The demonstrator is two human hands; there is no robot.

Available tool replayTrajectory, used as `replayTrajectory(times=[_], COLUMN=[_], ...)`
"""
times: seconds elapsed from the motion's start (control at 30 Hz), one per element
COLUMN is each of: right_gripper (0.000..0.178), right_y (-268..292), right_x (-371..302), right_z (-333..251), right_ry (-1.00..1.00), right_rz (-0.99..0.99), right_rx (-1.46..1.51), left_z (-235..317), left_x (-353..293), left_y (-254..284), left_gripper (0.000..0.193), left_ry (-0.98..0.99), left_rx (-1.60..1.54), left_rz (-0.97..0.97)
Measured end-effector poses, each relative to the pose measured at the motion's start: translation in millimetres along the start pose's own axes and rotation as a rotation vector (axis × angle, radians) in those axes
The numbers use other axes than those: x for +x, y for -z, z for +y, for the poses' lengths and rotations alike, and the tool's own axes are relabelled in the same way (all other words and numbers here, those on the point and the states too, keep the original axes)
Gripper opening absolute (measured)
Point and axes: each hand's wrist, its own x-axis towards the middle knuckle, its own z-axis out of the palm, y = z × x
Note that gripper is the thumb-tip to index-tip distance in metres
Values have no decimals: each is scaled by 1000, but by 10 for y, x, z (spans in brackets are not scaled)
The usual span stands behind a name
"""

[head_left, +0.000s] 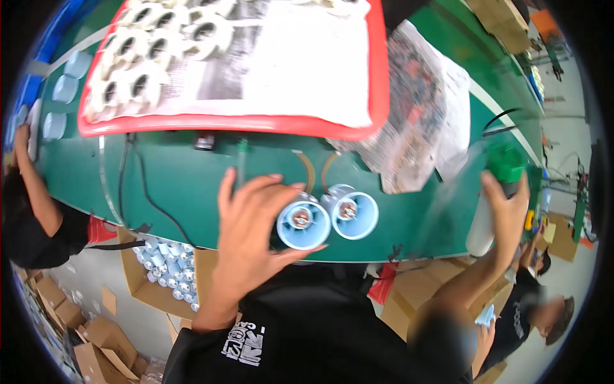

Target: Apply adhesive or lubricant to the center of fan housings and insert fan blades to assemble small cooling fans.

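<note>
My left hand is closed round a light-blue cup-shaped plastic housing, thumb at the near side and fingertips at the far rim. Close against it on the right is a second such housing. Both face me with open mouths, and copper-coloured parts show inside. A thin brownish ribbon lead runs back from each. Out to the right, my right hand is wrapped round a hand tool with a green end and a whitish body. Its outline is smeared, so its exact kind is unclear.
A red tray of white ring-shaped parts stands across the far side of the green table. Right of it lies a clear bag of small parts. Blue cups stand at left. A carton of housings sits below; people work both sides.
</note>
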Motion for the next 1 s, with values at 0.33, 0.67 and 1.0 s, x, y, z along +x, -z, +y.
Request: replayTrajectory(times=[0.33, 0.67, 1.0], right_gripper=[59, 8, 8], right_y=[-434, -1533, -1714], right_x=[-32, 233, 486], right_z=[-97, -2137, -1986], right_ry=[190, 1490, 1824], right_rz=[34, -75, 108], right_rx=[-459, -293, -375], left_z=[-3, -18, -24], left_x=[50, 24, -38], left_y=[18, -4, -49], left_gripper=[66, 65, 65], left_ry=[17, -4, 10], left_rx=[-37, -27, -34], left_rz=[2, 41, 117])
